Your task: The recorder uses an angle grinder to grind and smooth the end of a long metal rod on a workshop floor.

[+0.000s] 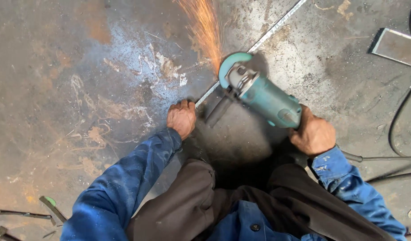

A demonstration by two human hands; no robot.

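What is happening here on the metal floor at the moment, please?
A person in blue sleeves crouches over a scuffed steel plate. The right hand grips a teal angle grinder, whose disc meets a thin bright metal strip lying diagonally, throwing orange sparks away. The left hand presses down at the strip's near end. A black cable trails right.

Materials and surface finish

Grinder [263, 99]: matt teal plastic body, bright bare metal at the head. Strip [277, 27]: thin steel, ground edge shiny. Steel plate [80, 89]: dull grey, rough, rust-stained and scratched. Sleeves [125, 187]: blue woven cloth, dusty. Cable [399, 116]: black rubber, matt.
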